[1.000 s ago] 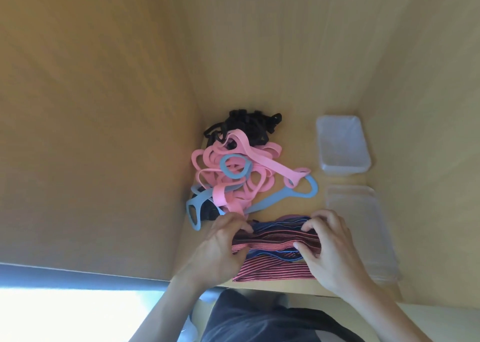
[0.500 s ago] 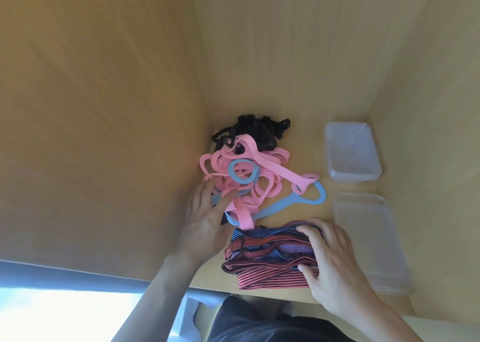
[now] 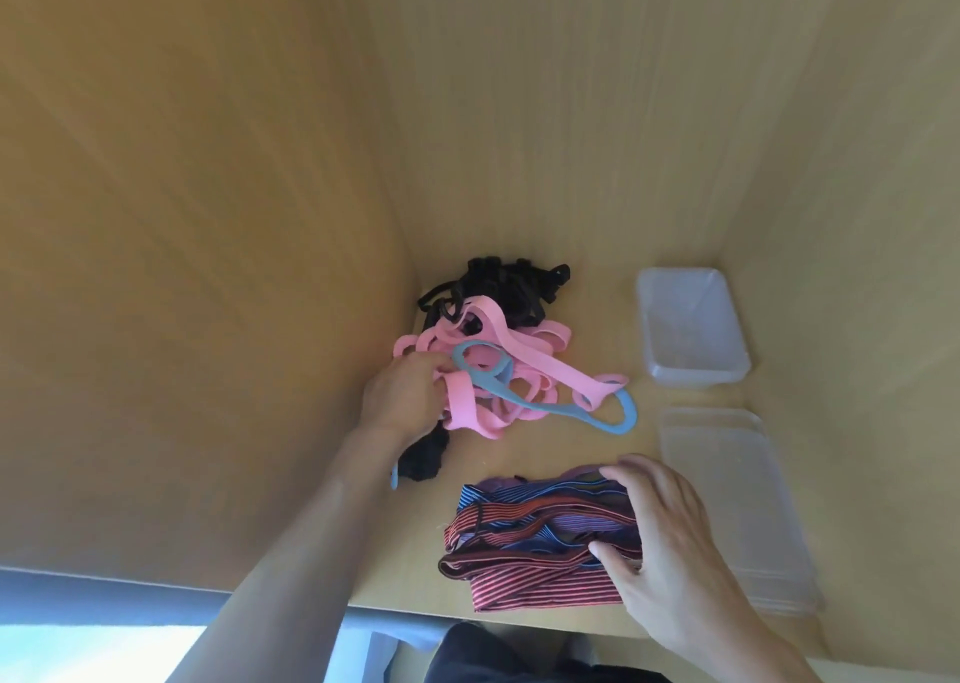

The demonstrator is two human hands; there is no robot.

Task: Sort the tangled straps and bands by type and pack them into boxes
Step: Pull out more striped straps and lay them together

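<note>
- Left hand (image 3: 402, 396) grasps pink bands (image 3: 540, 357) in the heap beside the left wall (image 3: 208, 319).
- Right hand (image 3: 670, 542) pinches striped bands (image 3: 530, 573), piled near the front edge.
- Box (image 3: 691, 329) sits back right.

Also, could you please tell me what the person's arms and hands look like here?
Left forearm and right forearm are bare, no sleeve in view. Left hand and right hand wear no gloves; no ring, watch or wristband shows. A dark garment shows below them.
</note>
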